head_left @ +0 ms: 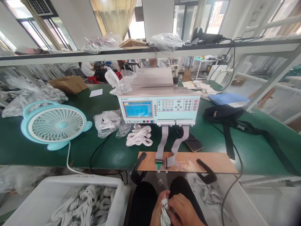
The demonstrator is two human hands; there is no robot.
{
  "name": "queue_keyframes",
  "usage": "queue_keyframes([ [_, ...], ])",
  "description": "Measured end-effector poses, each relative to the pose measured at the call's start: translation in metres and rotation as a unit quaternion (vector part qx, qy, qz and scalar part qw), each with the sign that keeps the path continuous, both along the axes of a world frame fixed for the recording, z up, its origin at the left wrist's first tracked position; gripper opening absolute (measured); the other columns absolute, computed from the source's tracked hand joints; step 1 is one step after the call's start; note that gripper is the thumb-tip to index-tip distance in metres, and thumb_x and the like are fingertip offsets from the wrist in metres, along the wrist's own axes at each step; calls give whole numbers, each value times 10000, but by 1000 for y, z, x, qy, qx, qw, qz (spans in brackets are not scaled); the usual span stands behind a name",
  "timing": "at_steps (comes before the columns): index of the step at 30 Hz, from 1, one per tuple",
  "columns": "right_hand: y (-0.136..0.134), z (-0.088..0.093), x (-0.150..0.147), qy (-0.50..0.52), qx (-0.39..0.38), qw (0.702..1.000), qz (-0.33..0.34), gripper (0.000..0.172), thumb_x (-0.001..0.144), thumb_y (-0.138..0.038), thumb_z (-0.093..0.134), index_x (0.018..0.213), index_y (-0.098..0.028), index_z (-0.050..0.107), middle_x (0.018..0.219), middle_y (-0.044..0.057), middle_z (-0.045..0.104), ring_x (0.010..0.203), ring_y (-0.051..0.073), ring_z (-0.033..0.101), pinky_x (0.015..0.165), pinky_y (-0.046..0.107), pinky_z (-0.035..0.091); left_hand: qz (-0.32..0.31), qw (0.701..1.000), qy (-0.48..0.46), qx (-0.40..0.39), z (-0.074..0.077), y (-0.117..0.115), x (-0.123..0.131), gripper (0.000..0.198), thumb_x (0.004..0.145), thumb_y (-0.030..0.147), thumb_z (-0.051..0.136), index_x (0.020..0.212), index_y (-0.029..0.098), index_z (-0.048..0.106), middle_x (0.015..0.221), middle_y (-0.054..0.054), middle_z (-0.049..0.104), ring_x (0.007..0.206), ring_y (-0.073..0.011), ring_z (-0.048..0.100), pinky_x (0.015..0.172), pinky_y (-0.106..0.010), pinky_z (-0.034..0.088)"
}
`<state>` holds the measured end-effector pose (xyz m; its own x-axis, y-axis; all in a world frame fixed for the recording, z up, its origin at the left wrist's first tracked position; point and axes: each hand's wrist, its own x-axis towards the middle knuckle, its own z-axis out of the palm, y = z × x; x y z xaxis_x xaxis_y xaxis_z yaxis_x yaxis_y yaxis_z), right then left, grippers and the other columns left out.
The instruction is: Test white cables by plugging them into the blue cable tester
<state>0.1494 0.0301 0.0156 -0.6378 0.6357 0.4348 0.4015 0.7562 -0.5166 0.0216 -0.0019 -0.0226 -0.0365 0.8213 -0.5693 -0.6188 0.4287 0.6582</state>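
Both of my hands are low in the picture, over my lap. My left hand (pixel 158 208) and my right hand (pixel 183 208) together grip a coiled white cable (pixel 165 216), one end of which sticks up between my fingers. Just above them, a wooden board (pixel 211 161) lies on the table's front edge, with two small connectors (pixel 162 164) fixed to it. Two grey ribbon cables (pixel 164 138) run from the connectors up to a pale cable tester (pixel 162 106) with a lit blue screen.
A white bin (pixel 58 191) of coiled white cables stands at lower left. On the green table (pixel 258 150) are a turquoise fan (pixel 55 124), bagged cables (pixel 107 122), a loose coil bundle (pixel 139 136), a phone (pixel 191 141) and a black bag (pixel 223 113). A person sits beyond the tester.
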Motion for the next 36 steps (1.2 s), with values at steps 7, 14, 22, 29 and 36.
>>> queue_keyframes([
  [7, 22, 5, -13, 84, -312, 943, -82, 169, 846, -265, 430, 791, -133, 523, 737, 29, 538, 683, 114, 475, 657, 222, 384, -87, 971, 157, 159, 12, 28, -32, 424, 757, 514, 599, 837, 98, 622, 803, -76, 585, 761, -155, 498, 725, -240, 407],
  [14, 37, 2, -25, 139, -373, 904, -154, 277, 836, -396, 469, 736, -139, 491, 693, 11, 485, 663, 109, 420, 639, 224, 363, -90, 955, 232, 161, 25, 44, -39, 432, 754, 515, 594, 753, 83, 598, 653, -22, 484, 609, -97, 409, 587, -201, 365],
  [22, 45, -10, -26, 208, -423, 863, -181, 395, 781, -524, 524, 729, -134, 488, 653, 1, 439, 617, 98, 382, 591, 222, 336, -41, 972, 193, 123, 0, 43, -30, 474, 714, 545, 623, 827, 85, 636, 680, -42, 532, 608, -115, 458, 609, -227, 414],
  [29, 45, -5, -28, 253, -450, 840, -166, 395, 759, -521, 562, 709, -137, 482, 639, -5, 423, 597, 89, 360, 570, 223, 306, -78, 960, 221, 152, 6, 46, -37, 433, 777, 511, 570, 846, 87, 623, 735, -51, 543, 682, -127, 459, 665, -223, 401],
  [36, 44, 5, -39, 339, -572, 727, -170, 456, 611, -508, 705, 680, -117, 481, 587, -13, 445, 537, 69, 361, 552, 218, 283, -129, 934, 266, 203, 21, 48, -52, 427, 837, 502, 474, 689, 104, 508, 655, -23, 431, 615, -107, 366, 574, -211, 322],
])
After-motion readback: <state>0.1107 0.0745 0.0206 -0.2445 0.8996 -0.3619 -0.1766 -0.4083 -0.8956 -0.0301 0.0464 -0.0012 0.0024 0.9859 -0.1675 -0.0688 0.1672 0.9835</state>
